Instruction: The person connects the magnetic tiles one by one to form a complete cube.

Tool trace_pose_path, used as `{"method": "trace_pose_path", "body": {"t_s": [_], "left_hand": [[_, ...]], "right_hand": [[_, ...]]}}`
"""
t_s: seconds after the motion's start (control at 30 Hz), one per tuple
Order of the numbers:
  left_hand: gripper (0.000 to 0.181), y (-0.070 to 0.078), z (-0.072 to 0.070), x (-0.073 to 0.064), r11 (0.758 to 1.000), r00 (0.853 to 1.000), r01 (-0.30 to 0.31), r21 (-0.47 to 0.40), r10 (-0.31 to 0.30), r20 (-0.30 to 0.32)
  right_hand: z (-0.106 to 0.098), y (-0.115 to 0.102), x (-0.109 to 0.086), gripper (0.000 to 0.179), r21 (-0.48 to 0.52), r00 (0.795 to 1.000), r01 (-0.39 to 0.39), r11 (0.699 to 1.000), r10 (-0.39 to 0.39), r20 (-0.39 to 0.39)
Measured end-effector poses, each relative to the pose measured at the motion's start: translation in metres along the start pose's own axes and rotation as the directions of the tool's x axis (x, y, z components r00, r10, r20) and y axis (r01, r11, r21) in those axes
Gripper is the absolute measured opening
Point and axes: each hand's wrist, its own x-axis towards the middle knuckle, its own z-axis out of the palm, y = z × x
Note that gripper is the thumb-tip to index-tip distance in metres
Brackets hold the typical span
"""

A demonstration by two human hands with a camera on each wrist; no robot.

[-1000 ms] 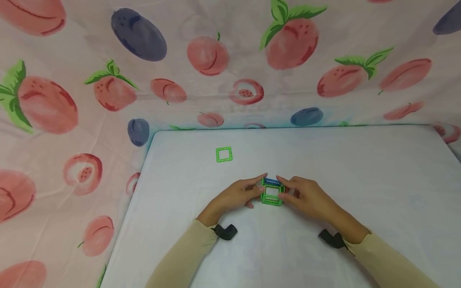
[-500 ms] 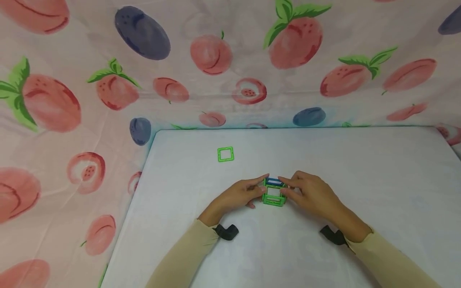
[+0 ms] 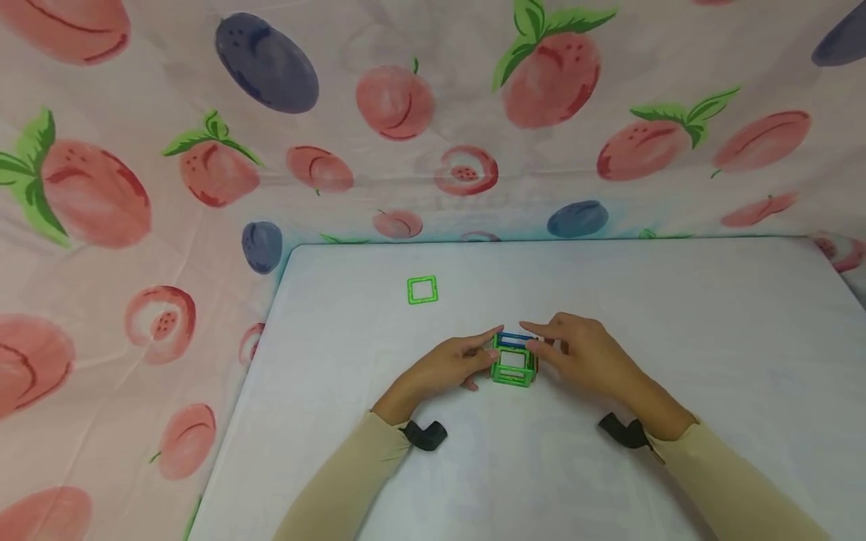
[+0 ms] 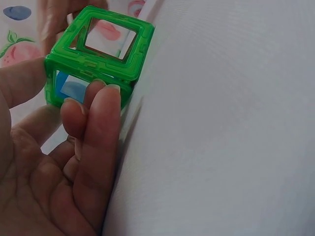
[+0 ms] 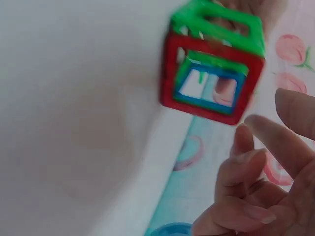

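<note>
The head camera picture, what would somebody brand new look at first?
Probably the big red and blue fruits on the pink cloth, across the top and left. Then the little green frame cube with its blue far side, near the middle, held by the left hand, with the right hand at its other side. Farther back, a green square lies apart on the white table.

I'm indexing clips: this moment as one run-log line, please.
left hand: holds tile cube | right hand: beside cube, contact unclear | loose green frame: flat on table
</note>
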Motion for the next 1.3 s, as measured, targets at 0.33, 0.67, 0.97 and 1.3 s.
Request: {"method": "trace_pose_path", "body": {"t_s": [0.33, 0.67, 0.97, 1.3], "left_hand": [[0.058, -0.005, -0.005, 0.001, 1.000, 1.000, 0.009, 0.007, -0.009, -0.019], [0.055, -0.009, -0.004, 0.006, 0.999, 1.000, 0.003, -0.035, -0.003, 0.012], [0.056, -0.008, -0.003, 0.008, 0.999, 1.000, -0.011, -0.032, 0.012, 0.029], [0.055, -0.006, -0.006, 0.005, 0.999, 1.000, -0.004, -0.037, 0.005, 0.015]], "right_hand": [[-0.025, -0.019, 0.087, 0.020, 0.018, 0.990, 0.121, 0.993, -0.119, -0.075], [-0.006, -0.049, 0.190, 0.016, -0.070, 0.921, 0.277, 0.958, -0.243, 0.305], [0.043, -0.051, 0.243, 0.032, -0.092, 0.851, 0.122, 0.988, -0.057, 0.522], [0.060, -0.051, 0.258, 0.042, -0.181, 0.814, 0.074, 0.981, 0.046, 0.578]]}}
